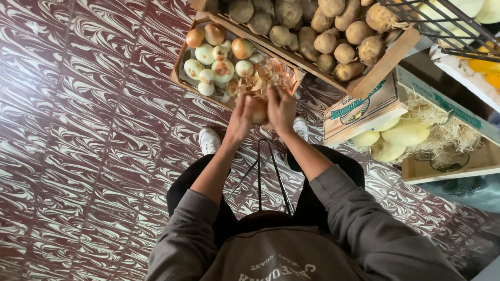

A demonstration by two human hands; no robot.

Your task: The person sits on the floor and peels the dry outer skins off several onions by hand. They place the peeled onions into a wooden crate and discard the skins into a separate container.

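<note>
Grey sleeves (333,208) reach forward from the chest. Left hand (240,120) and right hand (281,108) cupped together around one onion (259,112), fingers closed on it from both sides, just above the near edge of the onion crate (183,51). Loose skins (265,75) piled in crate's right corner. Potato crate (385,58) behind; pale melons (401,132) boxed to the right. Marbled floor (78,130) below.

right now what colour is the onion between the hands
Golden brown, papery skin; the onion sits between both hands, seen in the head view.
</note>
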